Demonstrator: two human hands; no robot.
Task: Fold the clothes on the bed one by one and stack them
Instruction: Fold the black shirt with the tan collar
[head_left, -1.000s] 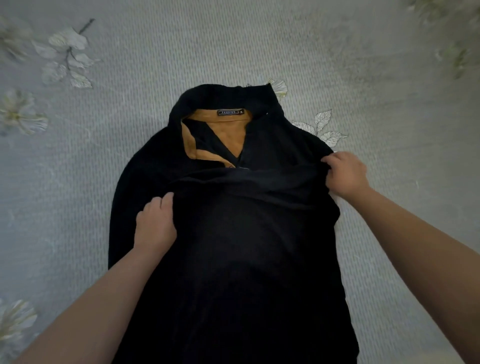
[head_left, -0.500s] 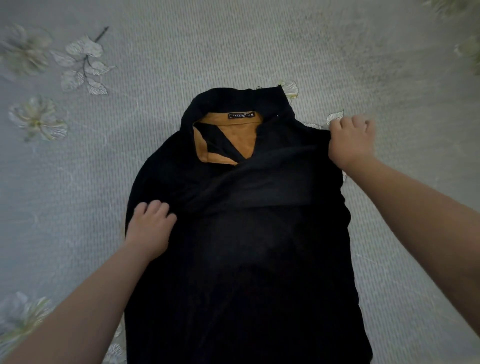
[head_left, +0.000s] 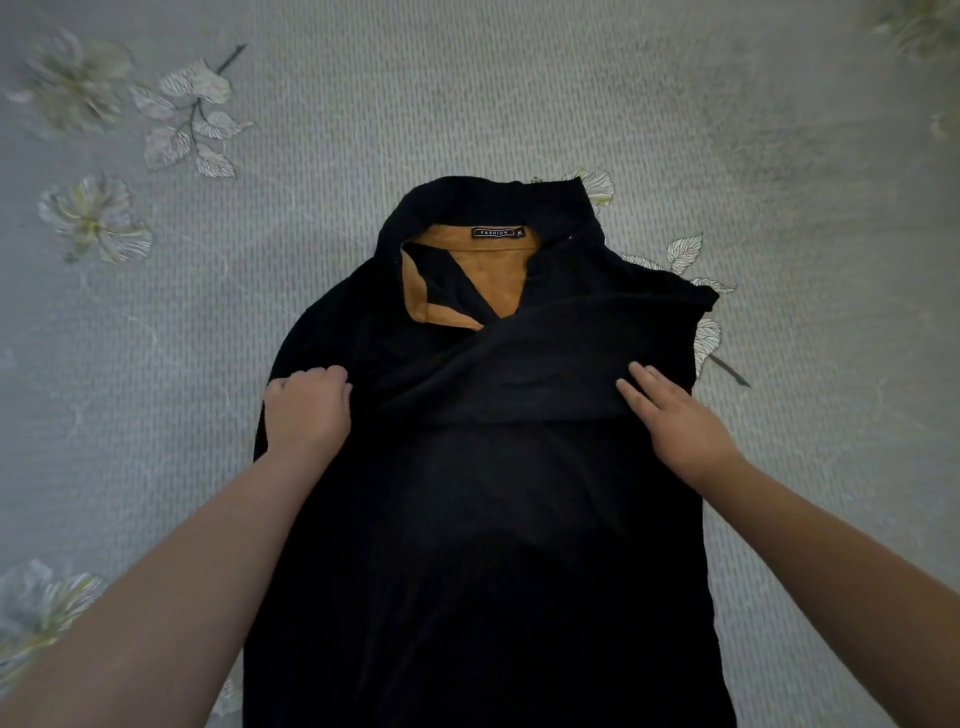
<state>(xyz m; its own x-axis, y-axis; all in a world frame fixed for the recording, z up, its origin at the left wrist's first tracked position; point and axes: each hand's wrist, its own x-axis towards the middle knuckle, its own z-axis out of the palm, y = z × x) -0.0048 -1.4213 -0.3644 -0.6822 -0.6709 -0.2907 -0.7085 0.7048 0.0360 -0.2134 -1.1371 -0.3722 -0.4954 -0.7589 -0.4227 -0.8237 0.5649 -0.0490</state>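
- Left hand (head_left: 306, 410): fingers curled, apparently pinching the black collared fabric shirt (head_left: 483, 519).
- Right hand (head_left: 675, 421): flat, pressing the folded-over sleeve.
- Next: fold the left side inward.

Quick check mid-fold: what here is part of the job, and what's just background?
Job: black shirt, folded sleeve across its chest, left hand gripping the cloth, right hand flat on it.

Background: floral bedspread, neck label.
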